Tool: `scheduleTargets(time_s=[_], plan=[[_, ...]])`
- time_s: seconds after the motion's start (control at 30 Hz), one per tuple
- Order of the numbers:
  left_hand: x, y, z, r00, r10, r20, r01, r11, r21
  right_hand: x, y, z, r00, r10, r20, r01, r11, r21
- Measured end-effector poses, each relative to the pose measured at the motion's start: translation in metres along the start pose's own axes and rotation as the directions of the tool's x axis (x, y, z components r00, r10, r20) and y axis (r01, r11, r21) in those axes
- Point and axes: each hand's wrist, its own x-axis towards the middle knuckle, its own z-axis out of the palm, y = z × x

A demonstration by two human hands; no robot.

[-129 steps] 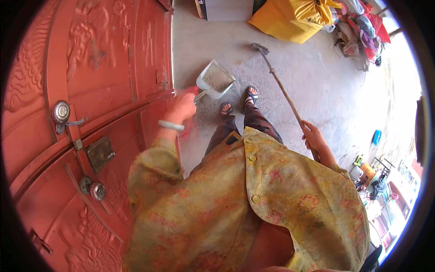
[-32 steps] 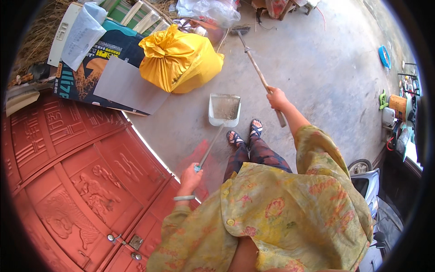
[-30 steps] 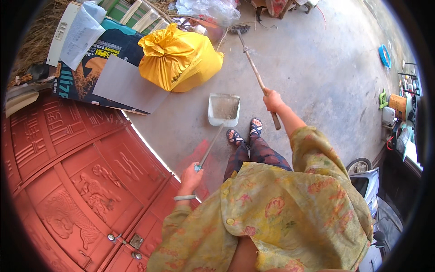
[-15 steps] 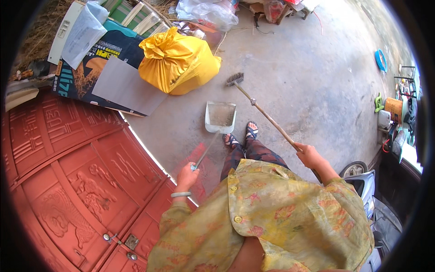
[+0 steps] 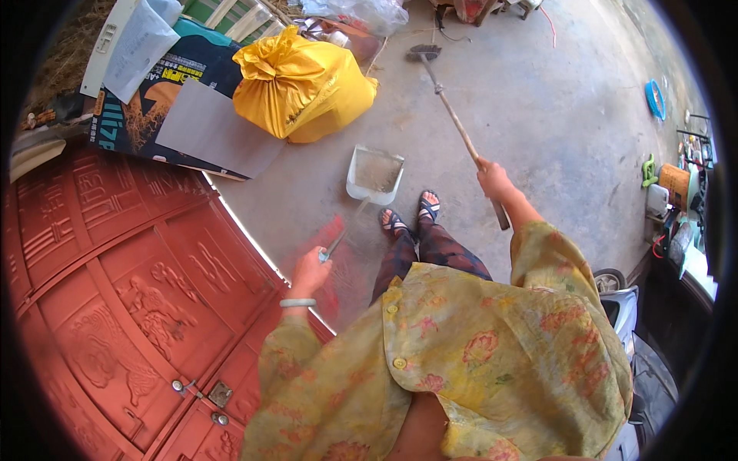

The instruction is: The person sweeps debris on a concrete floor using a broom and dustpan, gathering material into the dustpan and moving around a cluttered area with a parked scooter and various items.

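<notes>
My left hand grips the thin handle of a white dustpan, whose pan rests on the concrete floor just ahead of my sandalled feet. My right hand holds the wooden stick of a broom. The broom head lies far out in front on the floor, beyond the dustpan and to its right. A pale bangle sits on my left wrist.
A carved red metal door fills the left side. A full yellow sack and printed bags with a grey sheet lie ahead on the left. Cluttered containers and a vehicle wheel stand at the right.
The broom head has swung from near the dustpan outward to the far floor, with my right hand lifting upward. The dustpan stays in about the same place.
</notes>
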Motion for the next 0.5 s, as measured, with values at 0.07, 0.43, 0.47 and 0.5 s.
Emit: scheduleTargets(time_s=[0.07, 0.43, 0.47, 0.5], plan=[[0.006, -0.002, 0.0, 1.0, 0.011, 0.01, -0.011, 1.0, 0.0, -0.036, 0.024, 0.006, 0.998, -0.057, 0.016, 0.058, 0.995, -0.085], [0.043, 0.013, -0.028, 0.991, 0.124, 0.048, -0.127, 0.989, 0.08, -0.226, 0.059, -0.028, 0.957, 0.221, 0.187, -0.267, 0.922, 0.279], [0.043, 0.019, -0.032, 0.989, 0.133, 0.059, -0.138, 0.986, 0.09, -0.231, 0.064, -0.03, 0.957, 0.247, 0.153, -0.285, 0.905, 0.317], [0.042, 0.023, -0.035, 0.99, 0.128, 0.05, -0.132, 0.987, 0.095, -0.233, 0.07, -0.032, 0.954, 0.275, 0.12, -0.299, 0.885, 0.356]])
